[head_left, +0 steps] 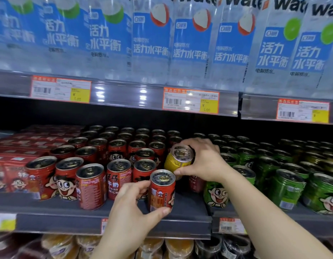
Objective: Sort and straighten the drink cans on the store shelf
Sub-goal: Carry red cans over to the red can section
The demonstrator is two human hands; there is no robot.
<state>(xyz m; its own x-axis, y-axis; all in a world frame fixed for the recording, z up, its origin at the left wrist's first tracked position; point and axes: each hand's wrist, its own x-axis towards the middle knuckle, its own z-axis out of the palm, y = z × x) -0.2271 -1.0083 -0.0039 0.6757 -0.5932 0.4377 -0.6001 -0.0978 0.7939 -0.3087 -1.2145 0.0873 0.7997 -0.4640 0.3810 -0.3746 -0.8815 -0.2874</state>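
Yellow can [177, 159] tilts in right hand [204, 159], among red cans [91, 186].

Free room: bare front strip of the shelf [190, 210], around the held red can [162, 191] | Blocked left: packed red cans [91, 186] | Blocked right: packed green cans [285, 186] | Overhead: upper shelf edge [124, 96] leaves a dark gap above the can tops
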